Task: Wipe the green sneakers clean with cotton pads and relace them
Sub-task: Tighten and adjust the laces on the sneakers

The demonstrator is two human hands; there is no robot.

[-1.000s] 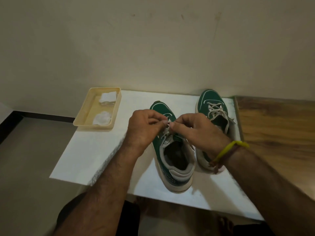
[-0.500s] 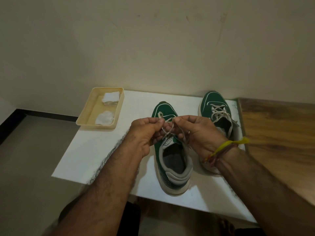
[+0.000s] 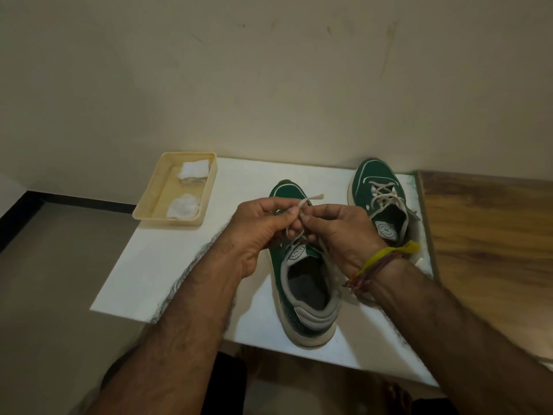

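Observation:
Two green sneakers with white soles stand on a white board (image 3: 167, 265). The near sneaker (image 3: 305, 295) points away from me, heel toward me. My left hand (image 3: 260, 226) and my right hand (image 3: 338, 232) meet above its tongue, each pinching part of its white lace (image 3: 302, 205); a loop hangs between the fingers and one lace end sticks out to the right. The second sneaker (image 3: 380, 187) stands at the back right, laced, partly hidden by my right wrist.
A cream plastic tray (image 3: 155, 202) at the board's back left holds two white cotton pads (image 3: 193, 170). A wooden surface (image 3: 493, 235) adjoins the board on the right. A plain wall rises just behind. Grey floor lies to the left.
Both hands have lifted slightly off the sneaker's tongue, drawing the lace up into a loop, and one lace end now pokes out above the fingers.

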